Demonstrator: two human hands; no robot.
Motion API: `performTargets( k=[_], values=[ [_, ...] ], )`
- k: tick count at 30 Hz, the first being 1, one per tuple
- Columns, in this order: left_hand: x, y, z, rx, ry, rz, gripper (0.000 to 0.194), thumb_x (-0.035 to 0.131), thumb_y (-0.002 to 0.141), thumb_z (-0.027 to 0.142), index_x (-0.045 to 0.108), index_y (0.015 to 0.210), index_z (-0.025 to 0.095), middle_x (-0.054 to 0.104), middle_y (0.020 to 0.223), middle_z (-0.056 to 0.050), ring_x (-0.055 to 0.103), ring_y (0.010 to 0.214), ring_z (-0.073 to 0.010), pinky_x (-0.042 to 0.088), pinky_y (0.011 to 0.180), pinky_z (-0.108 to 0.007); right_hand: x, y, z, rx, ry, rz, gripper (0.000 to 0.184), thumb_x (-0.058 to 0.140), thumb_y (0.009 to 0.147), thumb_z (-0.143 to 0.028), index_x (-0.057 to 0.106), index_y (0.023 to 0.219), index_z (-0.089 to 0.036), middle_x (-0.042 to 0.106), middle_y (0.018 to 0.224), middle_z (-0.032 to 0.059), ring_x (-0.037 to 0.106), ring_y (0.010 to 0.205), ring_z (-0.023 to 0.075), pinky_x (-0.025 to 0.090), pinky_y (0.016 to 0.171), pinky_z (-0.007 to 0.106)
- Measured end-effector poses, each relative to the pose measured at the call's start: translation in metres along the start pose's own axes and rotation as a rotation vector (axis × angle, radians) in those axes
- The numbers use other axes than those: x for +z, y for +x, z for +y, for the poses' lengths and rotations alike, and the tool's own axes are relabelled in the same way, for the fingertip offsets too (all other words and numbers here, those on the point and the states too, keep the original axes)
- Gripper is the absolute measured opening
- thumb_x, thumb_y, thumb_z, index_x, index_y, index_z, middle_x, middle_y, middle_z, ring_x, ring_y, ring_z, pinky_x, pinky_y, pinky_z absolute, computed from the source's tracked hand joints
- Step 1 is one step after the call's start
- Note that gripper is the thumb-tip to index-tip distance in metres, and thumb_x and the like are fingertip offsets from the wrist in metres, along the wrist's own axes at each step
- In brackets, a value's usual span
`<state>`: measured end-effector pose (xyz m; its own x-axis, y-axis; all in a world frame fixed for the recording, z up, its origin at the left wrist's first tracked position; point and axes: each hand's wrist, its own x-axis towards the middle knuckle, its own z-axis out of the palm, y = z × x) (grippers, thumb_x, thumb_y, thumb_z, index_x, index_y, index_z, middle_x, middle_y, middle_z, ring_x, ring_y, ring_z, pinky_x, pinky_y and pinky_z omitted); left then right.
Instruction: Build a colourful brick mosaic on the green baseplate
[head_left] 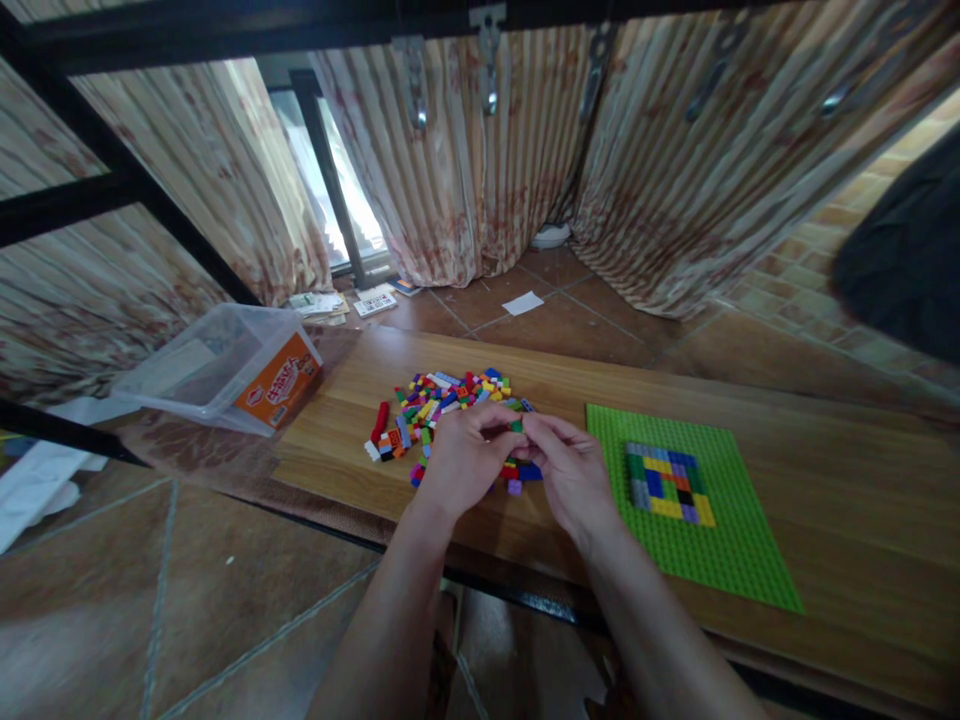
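A small green toy brick (517,426) is pinched between my two hands, above the near right side of a heap of loose toy bricks (431,405). My left hand (466,450) closes its thumb and fingertips on the brick's left side. From the right, my right hand (571,468) grips the same brick with thumb and index finger. To the right of my hands lies a green studded baseplate (739,520). A low block of multicoloured bricks (667,484) in blue, yellow, grey, green and other colours is fixed on it. My hands hide part of the heap.
A wooden board (840,500) carries the bricks and baseplate. A clear plastic bin (217,365) with an orange label stands at its left end. Striped curtains (465,170) hang behind, and papers (523,303) lie on the tiled floor. A dark rounded object (904,240) is at right.
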<state>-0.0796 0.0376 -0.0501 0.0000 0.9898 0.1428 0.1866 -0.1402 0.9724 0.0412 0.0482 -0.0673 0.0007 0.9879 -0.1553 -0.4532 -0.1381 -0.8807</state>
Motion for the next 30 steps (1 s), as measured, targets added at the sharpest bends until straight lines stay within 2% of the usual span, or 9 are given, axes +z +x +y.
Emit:
performTargets(
  k=[9, 19, 25, 28, 30],
  values=[
    [0.002, 0.000, -0.001, -0.001, -0.041, 0.013, 0.012, 0.065, 0.079, 0.015, 0.074, 0.087, 0.018, 0.074, 0.081, -0.001, 0.070, 0.070, -0.0151, 0.058, 0.069, -0.025, -0.001, -0.001, 0.008, -0.078, 0.001, 0.027, 0.020, 0.082, 0.066, -0.039, 0.075, 0.072, -0.021, 0.070, 0.065, -0.0011, 0.057, 0.055, 0.0115, 0.051, 0.057, 0.027],
    [-0.003, 0.000, 0.001, -0.032, -0.091, 0.002, 0.008, 0.069, 0.077, 0.019, 0.074, 0.083, 0.017, 0.075, 0.078, -0.002, 0.069, 0.068, -0.0154, 0.057, 0.068, -0.026, 0.000, -0.003, 0.009, -0.065, -0.002, 0.012, 0.023, 0.081, 0.066, -0.042, 0.075, 0.073, -0.021, 0.071, 0.069, -0.0002, 0.057, 0.055, 0.0122, 0.051, 0.056, 0.028],
    [-0.001, 0.001, -0.002, -0.012, -0.096, 0.042, 0.008, 0.070, 0.076, 0.018, 0.073, 0.083, 0.017, 0.074, 0.078, -0.002, 0.068, 0.071, -0.0145, 0.055, 0.070, -0.025, 0.001, -0.003, 0.008, -0.039, 0.024, 0.022, 0.023, 0.082, 0.065, -0.041, 0.074, 0.072, -0.020, 0.069, 0.066, -0.0007, 0.057, 0.056, 0.0101, 0.051, 0.056, 0.024],
    [-0.001, 0.004, -0.007, -0.050, -0.101, 0.062, 0.008, 0.071, 0.076, 0.018, 0.073, 0.083, 0.016, 0.074, 0.081, -0.002, 0.067, 0.073, -0.0142, 0.053, 0.072, -0.024, -0.001, -0.001, 0.009, -0.016, -0.004, 0.020, 0.030, 0.078, 0.070, -0.048, 0.075, 0.073, -0.019, 0.069, 0.066, 0.0006, 0.058, 0.056, 0.0105, 0.052, 0.055, 0.024],
    [-0.001, 0.007, -0.011, -0.126, -0.118, 0.075, 0.009, 0.071, 0.075, 0.019, 0.073, 0.083, 0.015, 0.074, 0.081, -0.003, 0.066, 0.072, -0.0139, 0.052, 0.069, -0.024, -0.002, 0.000, 0.010, 0.011, -0.018, -0.002, 0.032, 0.077, 0.070, -0.050, 0.076, 0.077, -0.019, 0.071, 0.070, 0.0022, 0.061, 0.059, 0.0119, 0.054, 0.057, 0.026]
  ],
)
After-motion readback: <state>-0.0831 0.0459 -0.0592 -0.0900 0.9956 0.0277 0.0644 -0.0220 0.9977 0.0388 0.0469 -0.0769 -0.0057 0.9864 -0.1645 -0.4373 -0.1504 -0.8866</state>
